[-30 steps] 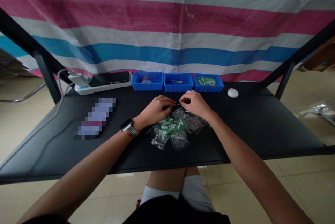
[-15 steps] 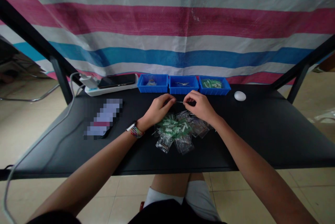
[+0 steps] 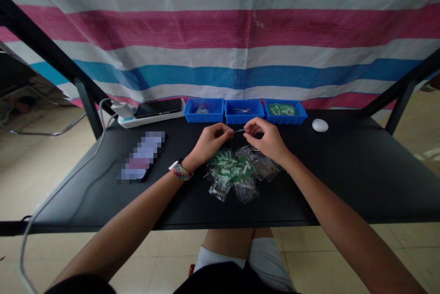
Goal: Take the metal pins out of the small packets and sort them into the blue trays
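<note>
A thin metal rod [image 3: 238,131] spans the gap between my two hands, above the far side of the pile. My left hand [image 3: 213,140] is closed in a pinch at its left end. At the right end, the thumb and forefinger of my right hand [image 3: 265,137] are closed on it too. Just below the hands lies a heap of small clear bags [image 3: 245,189] and green-tinted bags [image 3: 230,166] with small parts inside. Some loose thin rods stick out by the right hand.
Along the back stand a left blue bin [image 3: 204,115] with small parts, a middle blue bin [image 3: 244,118] with thin rods and a right blue bin [image 3: 286,120] with green bags. A power strip [image 3: 151,120] bears a dark phone [image 3: 158,107]. Another phone [image 3: 142,156] and a white mouse [image 3: 320,125] flank my arms.
The rod between my hands has tilted slightly, its right end higher, and more of it shows. My right fingers have shifted a little. The whole view has moved slightly.
</note>
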`<state>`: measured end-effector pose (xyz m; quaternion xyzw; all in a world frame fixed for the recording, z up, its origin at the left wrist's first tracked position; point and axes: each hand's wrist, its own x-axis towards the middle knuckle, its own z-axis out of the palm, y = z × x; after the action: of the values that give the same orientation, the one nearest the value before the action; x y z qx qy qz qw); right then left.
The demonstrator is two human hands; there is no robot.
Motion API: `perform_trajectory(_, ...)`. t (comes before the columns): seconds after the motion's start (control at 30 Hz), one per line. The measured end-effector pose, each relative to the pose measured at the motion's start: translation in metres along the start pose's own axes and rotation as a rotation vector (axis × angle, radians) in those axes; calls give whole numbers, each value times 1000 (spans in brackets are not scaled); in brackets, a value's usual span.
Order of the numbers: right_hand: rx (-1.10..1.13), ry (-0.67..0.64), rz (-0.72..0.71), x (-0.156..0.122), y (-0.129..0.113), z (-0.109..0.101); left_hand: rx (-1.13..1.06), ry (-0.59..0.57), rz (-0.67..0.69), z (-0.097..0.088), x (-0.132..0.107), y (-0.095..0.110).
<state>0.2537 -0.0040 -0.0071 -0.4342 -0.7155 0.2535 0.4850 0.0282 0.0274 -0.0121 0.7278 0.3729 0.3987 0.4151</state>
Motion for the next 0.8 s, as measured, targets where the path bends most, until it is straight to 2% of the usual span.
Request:
perform_trajectory(0.17,227,-2,227,0,4,2,-30,71,40,0,-1,-2)
perform_trajectory(0.3,350,-60,319,0,3,4,-56,80,48,2,-2,2)
perform_trajectory(0.53,413,-78,382,0,1,6,-87,64,60,2,-3,4)
perform_trajectory(0.7,411,-59,343,0,-2,5,-112,62,-3,-1,-3,8)
perform_trajectory(0.8,399,-54,319,0,-3,5,-122,22,-34,-2,-1,9)
